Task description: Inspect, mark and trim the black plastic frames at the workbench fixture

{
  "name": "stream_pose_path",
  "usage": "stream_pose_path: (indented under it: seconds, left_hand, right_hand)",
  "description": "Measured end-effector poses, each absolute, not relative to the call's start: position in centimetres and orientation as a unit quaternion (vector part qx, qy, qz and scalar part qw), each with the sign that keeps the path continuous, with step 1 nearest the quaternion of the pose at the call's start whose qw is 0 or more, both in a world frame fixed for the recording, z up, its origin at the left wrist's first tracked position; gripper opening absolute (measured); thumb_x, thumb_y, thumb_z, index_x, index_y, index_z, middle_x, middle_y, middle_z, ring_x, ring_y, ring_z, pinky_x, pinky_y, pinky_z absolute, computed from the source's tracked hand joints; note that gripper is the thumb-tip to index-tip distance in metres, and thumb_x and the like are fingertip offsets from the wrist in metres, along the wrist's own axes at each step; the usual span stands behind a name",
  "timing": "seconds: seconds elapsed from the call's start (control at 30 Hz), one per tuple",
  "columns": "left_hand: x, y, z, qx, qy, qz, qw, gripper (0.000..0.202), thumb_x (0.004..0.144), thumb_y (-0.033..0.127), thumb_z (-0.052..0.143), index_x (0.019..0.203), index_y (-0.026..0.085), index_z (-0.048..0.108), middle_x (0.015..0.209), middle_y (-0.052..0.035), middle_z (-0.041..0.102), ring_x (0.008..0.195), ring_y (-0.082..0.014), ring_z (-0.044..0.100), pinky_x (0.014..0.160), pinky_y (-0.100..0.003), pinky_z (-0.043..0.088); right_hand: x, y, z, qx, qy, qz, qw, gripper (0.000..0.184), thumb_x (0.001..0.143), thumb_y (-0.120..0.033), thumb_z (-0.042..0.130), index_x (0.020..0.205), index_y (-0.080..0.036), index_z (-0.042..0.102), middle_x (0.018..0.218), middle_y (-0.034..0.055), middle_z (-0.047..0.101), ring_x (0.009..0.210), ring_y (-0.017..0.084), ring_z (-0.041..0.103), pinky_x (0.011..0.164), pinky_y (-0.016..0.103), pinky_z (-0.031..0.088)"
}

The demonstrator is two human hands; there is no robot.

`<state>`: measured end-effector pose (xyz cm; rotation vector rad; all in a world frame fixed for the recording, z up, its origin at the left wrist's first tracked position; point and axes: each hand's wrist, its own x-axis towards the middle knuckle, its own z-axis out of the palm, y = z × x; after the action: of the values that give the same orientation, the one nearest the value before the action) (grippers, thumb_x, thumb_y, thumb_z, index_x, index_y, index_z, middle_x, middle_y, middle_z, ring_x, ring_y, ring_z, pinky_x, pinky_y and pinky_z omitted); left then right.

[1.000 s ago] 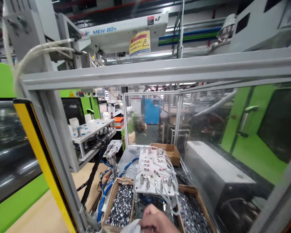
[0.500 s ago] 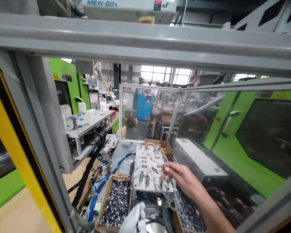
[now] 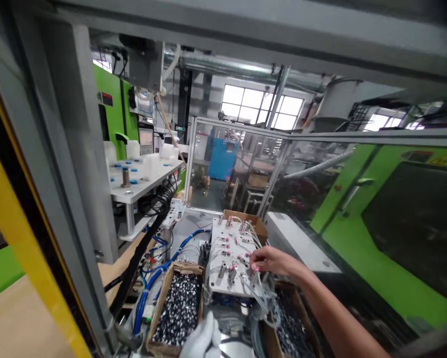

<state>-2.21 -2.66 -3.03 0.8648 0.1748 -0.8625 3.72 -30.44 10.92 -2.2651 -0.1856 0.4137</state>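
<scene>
My right hand [image 3: 267, 259], bare, reaches over the right side of a pale metal fixture plate [image 3: 218, 286]. Its fingers are pinched together close to the metal posts there; anything between them is too small to make out. Metal pins, small fittings with red lights and thin clear tubes cover the plate. Low in the view, my left hand [image 3: 203, 339] wears a light grey glove, with its fingers curled together beside a cardboard box [image 3: 160, 318] of small shiny metal parts. What the gloved fingers hold, if anything, is hidden.
Another box [image 3: 278, 338] of small dark parts stands under my right forearm. Blue hoses [image 3: 141, 311] run left of the plate. A raised plate with white blocks [image 3: 151, 185] juts in at left. Grey frame posts [image 3: 92, 149] and clear panels [image 3: 234, 199] surround the station.
The camera view has tilted up and shifted. My right hand has come down onto the plate's right-hand posts. My left hand remains low beside the left box.
</scene>
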Motion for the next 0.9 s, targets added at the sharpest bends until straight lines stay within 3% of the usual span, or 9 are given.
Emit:
stream_pose_path:
  seconds: [0.13, 0.27, 0.33, 0.4, 0.47, 0.53, 0.63, 0.8, 0.9]
  left_hand:
    - [0.1, -1.1, 0.4, 0.161, 0.243, -0.364, 0.885, 0.038, 0.089, 0.053, 0.047, 0.072, 0.019, 0.047, 0.045, 0.0099, 0.036, 0.026, -0.0006, 0.027, 0.031, -0.011, 0.013]
    - [0.8, -0.7, 0.7, 0.1, 0.293, -0.35, 0.884, 0.038, 0.088, 0.054, 0.049, 0.073, 0.019, 0.051, 0.045, 0.0093, 0.036, 0.025, -0.0023, 0.027, 0.027, -0.013, 0.012]
    - [0.0, -1.1, -0.4, 0.157, 0.292, -0.359, 0.873, 0.027, 0.089, 0.045, 0.056, 0.084, 0.018, 0.058, 0.053, 0.0053, 0.051, 0.031, -0.0029, 0.039, 0.029, -0.014, 0.025]
    - [-1.2, -1.6, -1.8, 0.197, 0.288, -0.352, 0.868, 0.016, 0.091, 0.029, 0.057, 0.098, 0.016, 0.062, 0.072, -0.0016, 0.066, 0.048, -0.0043, 0.056, 0.039, -0.014, 0.043]
    - [-2.4, -2.0, -2.9, 0.213, 0.286, -0.357, 0.864, 0.018, 0.092, 0.023, 0.054, 0.106, 0.014, 0.062, 0.087, -0.0057, 0.071, 0.065, -0.0058, 0.064, 0.052, -0.014, 0.053]
    - [-3.3, -2.2, -3.7, 0.219, 0.273, -0.369, 0.861, 0.024, 0.092, 0.026, 0.055, 0.113, 0.016, 0.061, 0.095, -0.0062, 0.071, 0.072, -0.0061, 0.064, 0.057, -0.015, 0.055]
    - [-4.2, -2.4, -4.4, 0.238, 0.252, -0.401, 0.848, 0.034, 0.088, 0.03, 0.062, 0.119, 0.015, 0.059, 0.086, -0.0044, 0.069, 0.062, -0.0047, 0.06, 0.051, -0.014, 0.048]
    - [-4.7, -2.6, -5.4, 0.278, 0.206, -0.42, 0.839, 0.03, 0.082, 0.04, 0.069, 0.097, 0.015, 0.064, 0.06, -0.0017, 0.059, 0.051, -0.0072, 0.055, 0.047, -0.014, 0.041]
    - [-5.1, -2.5, -5.8, 0.281, 0.176, -0.415, 0.847, 0.034, 0.084, 0.044, 0.066, 0.098, 0.013, 0.063, 0.061, -0.001, 0.059, 0.051, -0.0066, 0.053, 0.046, -0.015, 0.041]
  right_hand:
    - [4.3, -30.5, 10.6, -0.895, -0.066, 0.18, 0.403, 0.02, 0.071, -0.029, 0.067, 0.078, -0.01, 0.071, 0.067, 0.0011, 0.06, 0.062, 0.011, 0.047, 0.061, 0.024, 0.035]
    - [4.7, -30.5, 9.9, -0.89, -0.052, 0.181, 0.415, 0.021, 0.067, -0.03, 0.07, 0.076, -0.01, 0.071, 0.066, 0.001, 0.062, 0.061, 0.01, 0.048, 0.061, 0.024, 0.036]
    - [4.8, -30.6, 9.7, -0.884, -0.045, 0.183, 0.428, 0.023, 0.067, -0.032, 0.071, 0.076, -0.011, 0.071, 0.066, 0.0009, 0.062, 0.062, 0.011, 0.049, 0.062, 0.024, 0.036]
    - [4.7, -30.7, 9.5, -0.875, -0.039, 0.191, 0.444, 0.023, 0.066, -0.033, 0.072, 0.076, -0.012, 0.07, 0.067, 0.0008, 0.063, 0.062, 0.011, 0.05, 0.063, 0.024, 0.036]
    - [4.7, -30.8, 9.4, -0.864, -0.031, 0.197, 0.462, 0.024, 0.064, -0.032, 0.074, 0.076, -0.012, 0.069, 0.069, 0.001, 0.065, 0.064, 0.011, 0.052, 0.064, 0.024, 0.038]
    - [4.7, -30.8, 9.3, -0.853, -0.018, 0.199, 0.482, 0.025, 0.061, -0.031, 0.076, 0.077, -0.013, 0.068, 0.071, 0.0013, 0.066, 0.065, 0.012, 0.054, 0.065, 0.024, 0.039]
    - [4.7, -31.0, 9.1, -0.837, 0.0, 0.2, 0.509, 0.025, 0.059, -0.027, 0.076, 0.078, -0.013, 0.069, 0.073, 0.0019, 0.068, 0.066, 0.011, 0.056, 0.065, 0.024, 0.04]
    - [4.7, -31.2, 9.0, -0.813, 0.022, 0.216, 0.541, 0.026, 0.056, -0.02, 0.074, 0.08, -0.012, 0.07, 0.076, 0.0036, 0.071, 0.068, 0.011, 0.06, 0.067, 0.023, 0.042]
    - [4.8, -31.3, 9.1, -0.806, 0.031, 0.225, 0.546, 0.028, 0.053, -0.018, 0.075, 0.08, -0.012, 0.071, 0.078, 0.0044, 0.072, 0.068, 0.011, 0.061, 0.068, 0.024, 0.044]
